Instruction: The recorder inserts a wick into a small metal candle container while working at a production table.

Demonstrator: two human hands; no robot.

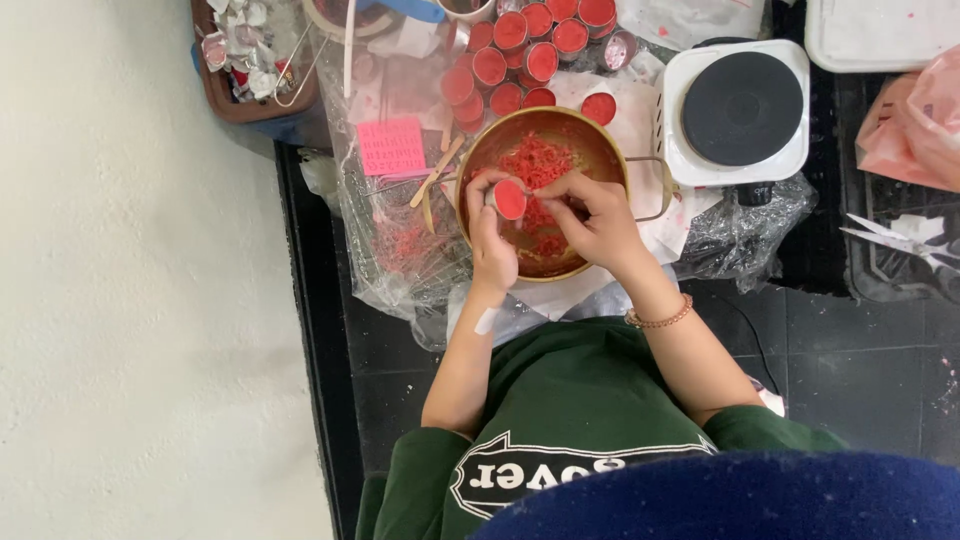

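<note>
My left hand (490,245) holds a small round cup filled with red wax (509,199) over a brass-coloured bowl (600,150). My right hand (598,222), with a beaded bracelet at the wrist, pinches the cup's right edge with its fingertips. Red wax shavings (535,160) lie inside the bowl, partly hidden by both hands. Several more red-filled cups (520,60) stand packed together just behind the bowl.
A white single hot plate with a black disc (740,108) stands right of the bowl. Wooden sticks (437,172) and a pink note (392,145) lie to its left on crumpled clear plastic. Scissors (895,240) and a pink bag (915,125) are far right; a brown tray (250,70) is back left.
</note>
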